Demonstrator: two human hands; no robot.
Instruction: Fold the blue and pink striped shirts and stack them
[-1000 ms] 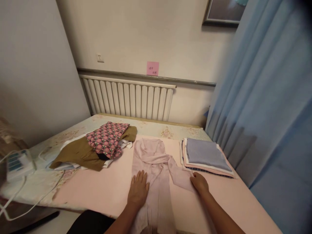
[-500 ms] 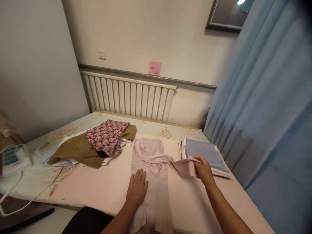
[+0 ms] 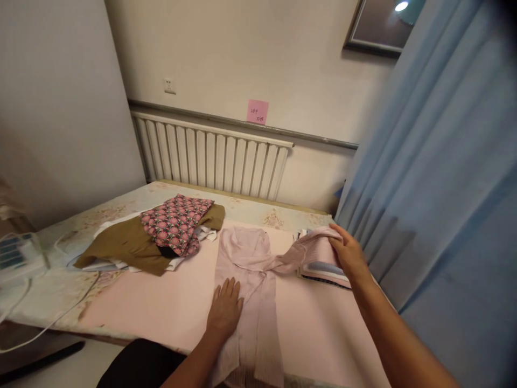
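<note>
Pale mauve thin-fabric blouse (image 3: 258, 304) lies with its hem at the near edge of the floral-covered table (image 3: 250, 210); left hand (image 3: 225, 306) rests on it, fingers slightly spread, gripping nothing; right hand (image 3: 349, 251) pinches one sleeve (image 3: 297, 252) over a folded blue-and-white cloth stack (image 3: 326, 268), right edge. Step looks like sleeve arranging; next move calls for left palm anchoring.

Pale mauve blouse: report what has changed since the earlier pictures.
The right hand, keeping its grip, has raised the sleeve upward; it now hides more of the folded stack. The left hand stays flat on the blouse; the clothes heap lies unchanged.
</note>
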